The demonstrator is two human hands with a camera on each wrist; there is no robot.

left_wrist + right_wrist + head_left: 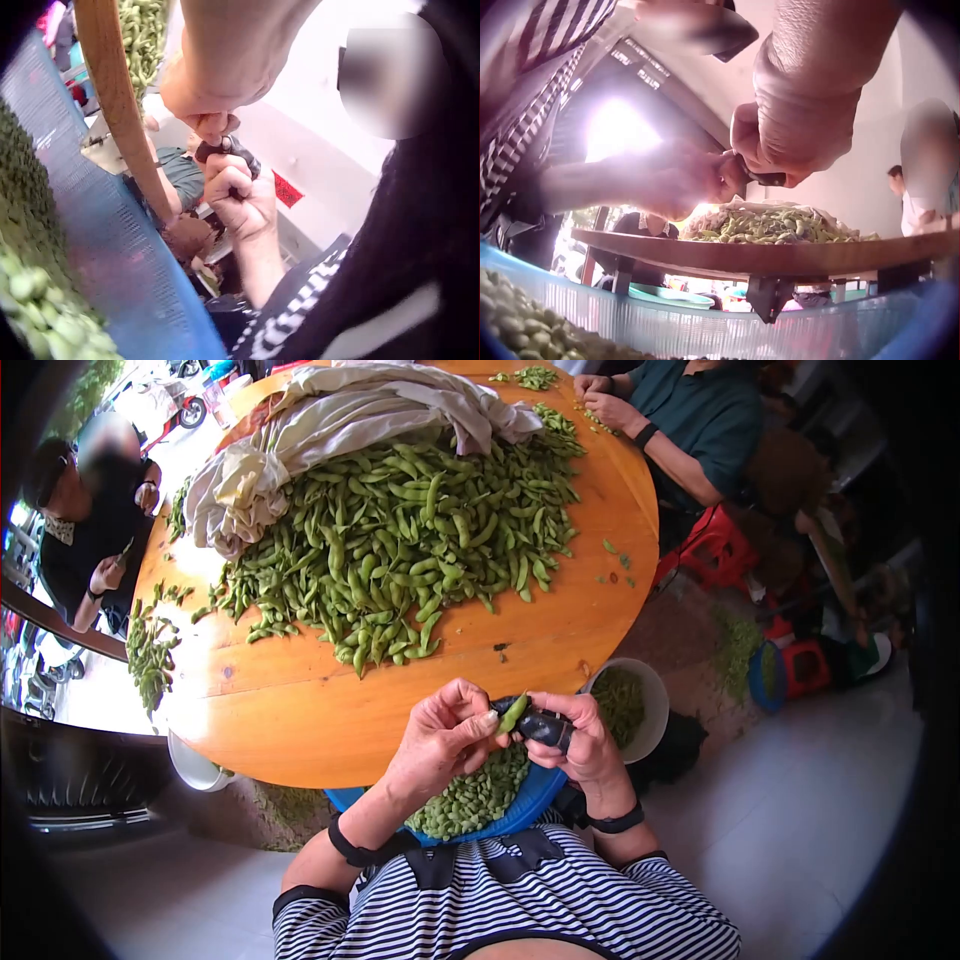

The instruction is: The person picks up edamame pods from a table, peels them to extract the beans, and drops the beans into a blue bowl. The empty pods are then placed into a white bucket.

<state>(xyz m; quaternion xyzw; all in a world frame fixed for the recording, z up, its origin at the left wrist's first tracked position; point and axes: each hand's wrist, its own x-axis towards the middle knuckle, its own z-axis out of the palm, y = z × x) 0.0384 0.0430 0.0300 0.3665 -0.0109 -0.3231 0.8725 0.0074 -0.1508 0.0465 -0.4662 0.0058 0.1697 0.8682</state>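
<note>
In the head view, a green soybean pod (514, 713) is between my two hands. My left hand (452, 730) pinches it between thumb and fingers from the left. From the right, my right hand (578, 738) grips at the pod's other side. Black shiny covering (547, 731) wraps that hand's thumb and finger where they meet the pod. Both wrist views show the hands meeting at fingertip level, the pod itself hidden there. Below them a blue basket (545, 792) holds shelled green beans (470, 800), close against the striped shirt.
A big heap of soybean pods (400, 550), partly under a pale cloth (330, 410), covers much of the round wooden table (300, 705). A white bucket (655, 710) with green pods stands right of the basket. Two people sit across the table, handling pods.
</note>
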